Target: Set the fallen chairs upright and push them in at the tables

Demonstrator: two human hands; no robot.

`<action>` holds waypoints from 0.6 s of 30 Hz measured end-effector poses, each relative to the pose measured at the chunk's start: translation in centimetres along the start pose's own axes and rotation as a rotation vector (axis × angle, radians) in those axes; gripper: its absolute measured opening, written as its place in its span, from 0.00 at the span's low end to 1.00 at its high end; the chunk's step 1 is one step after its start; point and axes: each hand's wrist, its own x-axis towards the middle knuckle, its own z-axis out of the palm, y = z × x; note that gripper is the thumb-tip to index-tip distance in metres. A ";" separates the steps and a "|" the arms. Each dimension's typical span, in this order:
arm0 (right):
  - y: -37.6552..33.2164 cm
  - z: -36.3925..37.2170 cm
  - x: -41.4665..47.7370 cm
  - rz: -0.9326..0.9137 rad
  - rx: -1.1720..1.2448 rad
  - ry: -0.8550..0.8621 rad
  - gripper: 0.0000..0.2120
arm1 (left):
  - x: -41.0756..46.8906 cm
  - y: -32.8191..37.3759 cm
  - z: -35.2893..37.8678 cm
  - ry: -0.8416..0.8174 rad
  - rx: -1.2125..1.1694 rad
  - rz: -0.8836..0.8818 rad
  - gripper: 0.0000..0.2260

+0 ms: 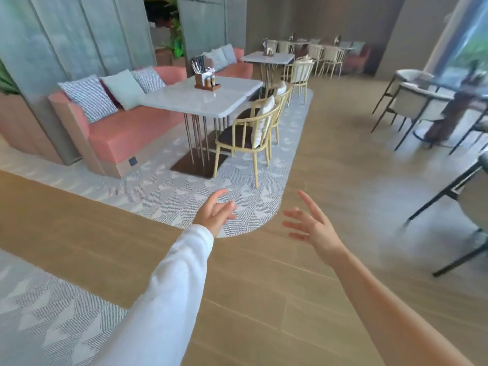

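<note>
A cream wooden chair [247, 137] with a dark seat and a white cushion stands upright at the white marble table [200, 101], its seat partly under the tabletop. A second matching chair [280, 96] stands upright just behind it at the same table. My left hand [215, 213] reaches forward in a white sleeve, fingers spread and holding nothing, well short of the near chair. My right hand [310, 224] is also stretched out with open fingers over the wooden floor, empty. No fallen chair shows in this view.
A pink bench [124, 133] with cushions lines the table's far side. A condiment caddy [207, 80] sits on the tabletop. More tables and cream chairs [299, 71] stand further back. Dark-legged chairs [412, 107] surround a table at the right; another dark-legged chair [467, 207] stands near right.
</note>
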 end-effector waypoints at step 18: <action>-3.5 -12.2 25.4 -0.019 0.063 0.182 0.24 | 29.9 1.9 12.1 -0.133 -0.024 -0.046 0.17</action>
